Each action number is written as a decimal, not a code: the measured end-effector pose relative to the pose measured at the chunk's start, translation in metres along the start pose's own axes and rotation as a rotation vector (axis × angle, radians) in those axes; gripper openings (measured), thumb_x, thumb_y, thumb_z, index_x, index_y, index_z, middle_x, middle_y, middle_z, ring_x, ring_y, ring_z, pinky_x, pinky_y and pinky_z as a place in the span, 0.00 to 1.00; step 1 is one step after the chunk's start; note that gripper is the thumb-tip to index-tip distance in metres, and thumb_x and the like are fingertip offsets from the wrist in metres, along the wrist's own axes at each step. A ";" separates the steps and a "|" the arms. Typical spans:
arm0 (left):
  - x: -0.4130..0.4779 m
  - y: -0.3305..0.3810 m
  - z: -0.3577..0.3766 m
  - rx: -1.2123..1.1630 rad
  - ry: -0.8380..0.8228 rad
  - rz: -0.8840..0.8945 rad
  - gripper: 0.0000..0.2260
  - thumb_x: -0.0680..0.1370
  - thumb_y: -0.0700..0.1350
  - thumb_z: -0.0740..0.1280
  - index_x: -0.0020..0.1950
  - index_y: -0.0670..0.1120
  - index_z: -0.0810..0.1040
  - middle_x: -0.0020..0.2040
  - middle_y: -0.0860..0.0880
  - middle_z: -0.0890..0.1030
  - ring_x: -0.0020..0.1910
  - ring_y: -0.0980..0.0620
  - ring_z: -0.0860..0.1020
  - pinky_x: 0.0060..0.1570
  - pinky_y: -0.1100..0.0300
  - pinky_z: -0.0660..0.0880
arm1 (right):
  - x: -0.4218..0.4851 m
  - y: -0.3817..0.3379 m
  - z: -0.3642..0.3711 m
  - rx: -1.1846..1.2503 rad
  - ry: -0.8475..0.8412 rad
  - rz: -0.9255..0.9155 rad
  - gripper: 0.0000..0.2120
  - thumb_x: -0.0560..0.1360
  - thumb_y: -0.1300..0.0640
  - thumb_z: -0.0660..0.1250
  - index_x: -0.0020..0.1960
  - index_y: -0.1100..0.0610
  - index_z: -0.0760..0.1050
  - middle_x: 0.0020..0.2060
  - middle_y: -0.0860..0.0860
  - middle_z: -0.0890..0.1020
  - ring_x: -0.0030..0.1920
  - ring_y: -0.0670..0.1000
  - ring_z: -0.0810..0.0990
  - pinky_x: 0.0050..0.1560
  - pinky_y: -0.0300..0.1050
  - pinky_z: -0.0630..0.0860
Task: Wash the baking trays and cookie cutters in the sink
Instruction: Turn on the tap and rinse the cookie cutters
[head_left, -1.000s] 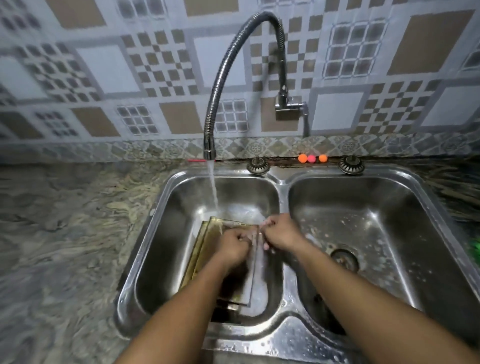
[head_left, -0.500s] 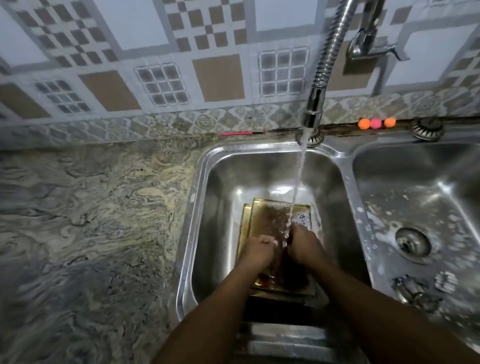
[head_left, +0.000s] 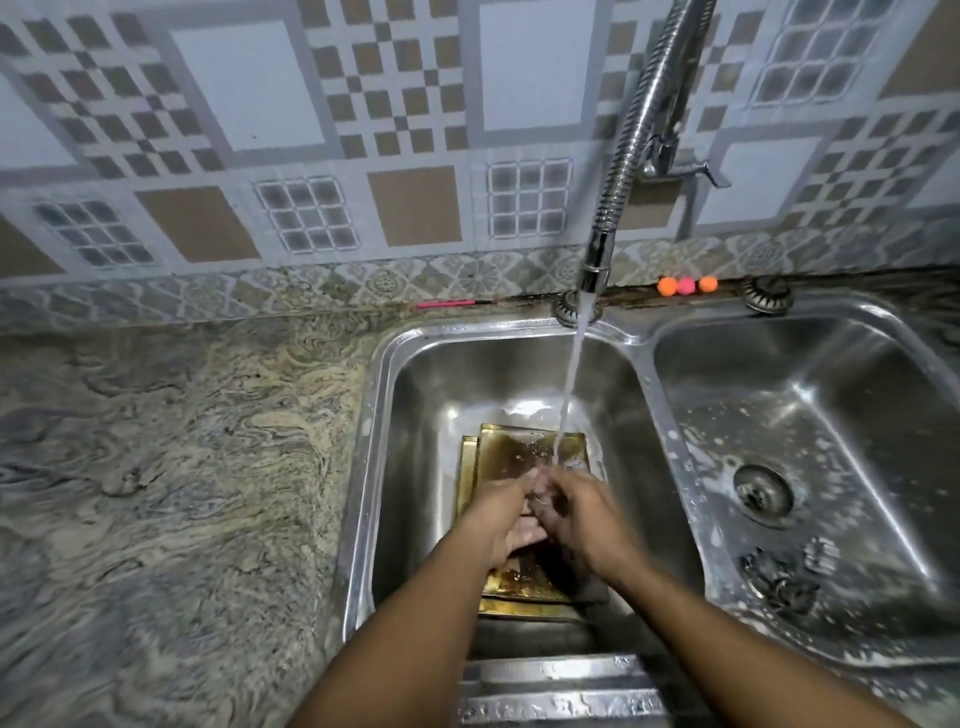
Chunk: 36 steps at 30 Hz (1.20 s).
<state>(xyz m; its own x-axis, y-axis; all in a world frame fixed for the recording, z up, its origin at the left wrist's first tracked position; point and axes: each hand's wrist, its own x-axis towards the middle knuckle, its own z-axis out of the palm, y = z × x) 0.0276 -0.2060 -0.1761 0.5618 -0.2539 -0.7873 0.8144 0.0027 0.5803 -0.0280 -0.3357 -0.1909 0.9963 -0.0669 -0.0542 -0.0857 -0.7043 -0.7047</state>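
Two stacked golden-brown baking trays (head_left: 519, 454) lie flat on the floor of the left sink basin (head_left: 415, 415). My left hand (head_left: 504, 514) and my right hand (head_left: 584, 514) are pressed together just above them, fingers interlocked, under the stream of water (head_left: 569, 384). A thin curved bit of metal shows between the fingertips; what it is, I cannot tell. Small metal cookie cutters (head_left: 779, 577) lie in suds in the right basin (head_left: 857, 405), apart from both hands.
The flexible faucet (head_left: 631, 156) arcs down over the left basin and is running. The right basin has a drain (head_left: 763, 496) and foam. A marbled countertop (head_left: 182, 467) extends left. Three small coloured balls (head_left: 685, 285) sit on the ledge by the tiled wall.
The view has swung left and down, then drawn slightly closer. My hands moved from the trays' right edge to the middle under the stream and now clasp each other.
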 end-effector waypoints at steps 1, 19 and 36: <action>-0.003 0.004 0.002 -0.005 -0.016 0.027 0.09 0.81 0.44 0.70 0.56 0.41 0.84 0.45 0.45 0.86 0.41 0.48 0.84 0.45 0.53 0.84 | -0.001 -0.003 -0.006 0.022 0.034 -0.012 0.08 0.73 0.52 0.70 0.48 0.43 0.72 0.42 0.45 0.78 0.43 0.46 0.78 0.43 0.46 0.78; -0.040 0.038 0.004 0.010 -0.039 0.403 0.13 0.73 0.28 0.72 0.55 0.40 0.84 0.53 0.38 0.86 0.53 0.43 0.85 0.56 0.54 0.82 | 0.002 -0.052 -0.080 0.190 0.248 -0.161 0.11 0.73 0.63 0.71 0.47 0.47 0.78 0.42 0.41 0.81 0.43 0.43 0.81 0.44 0.44 0.80; -0.059 0.068 0.035 0.099 0.137 0.635 0.07 0.74 0.32 0.74 0.43 0.44 0.86 0.38 0.46 0.87 0.35 0.51 0.84 0.33 0.63 0.80 | 0.009 -0.055 -0.095 0.572 0.293 0.090 0.14 0.72 0.67 0.73 0.51 0.49 0.81 0.41 0.49 0.84 0.43 0.47 0.83 0.48 0.46 0.83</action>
<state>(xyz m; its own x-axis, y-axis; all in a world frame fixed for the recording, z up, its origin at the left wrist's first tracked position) 0.0450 -0.2248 -0.0830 0.9477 -0.1071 -0.3006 0.3044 0.0209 0.9523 -0.0154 -0.3653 -0.0854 0.9347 -0.3552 0.0078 -0.0697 -0.2048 -0.9763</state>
